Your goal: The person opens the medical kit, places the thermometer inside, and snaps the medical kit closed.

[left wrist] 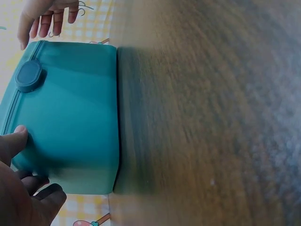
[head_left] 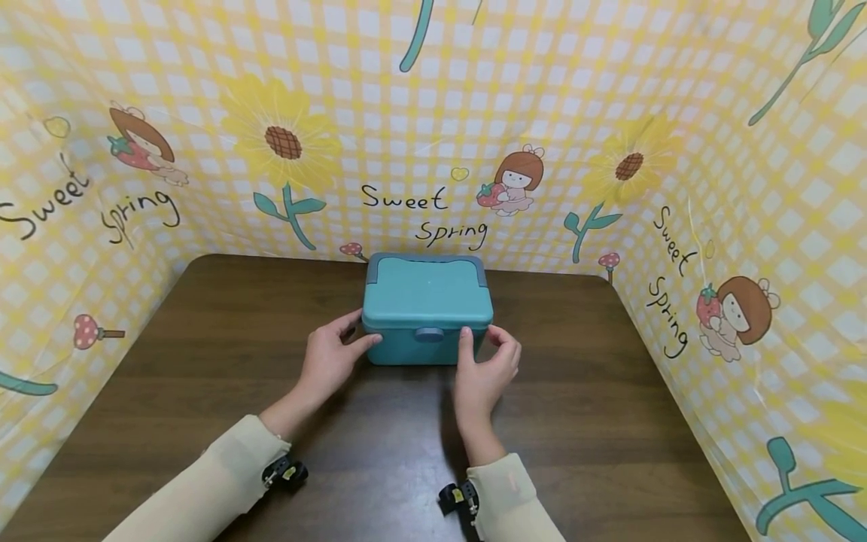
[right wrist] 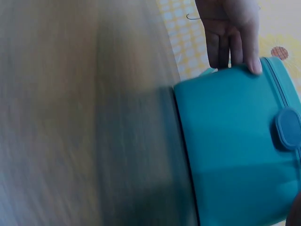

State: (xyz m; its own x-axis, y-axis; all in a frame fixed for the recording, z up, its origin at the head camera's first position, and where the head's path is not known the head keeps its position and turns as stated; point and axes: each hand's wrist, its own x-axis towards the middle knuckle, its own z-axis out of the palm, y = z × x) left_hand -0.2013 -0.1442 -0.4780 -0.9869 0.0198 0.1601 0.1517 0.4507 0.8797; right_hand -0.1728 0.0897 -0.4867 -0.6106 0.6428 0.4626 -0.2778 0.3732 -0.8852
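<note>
A teal lidded storage box (head_left: 428, 293) stands at the far middle of the brown table, with its lid down. On its front is a blue oval latch (head_left: 430, 335), and a blue-grey handle (head_left: 372, 269) lies folded around the back of the lid. My left hand (head_left: 330, 363) grips the left front corner, thumb on the front face and fingers along the side. Beside the right front corner is my right hand (head_left: 485, 376), its thumb raised near the lid's edge. In the left wrist view, the right fingers (left wrist: 58, 21) hang loosely apart from the box.
Yellow-and-white checked cloth (head_left: 433, 113) with sunflowers and lettering surrounds the table (head_left: 576, 421) at the back and both sides. The back cloth rises close behind the box. Small black cameras (head_left: 287, 472) are strapped to both wrists.
</note>
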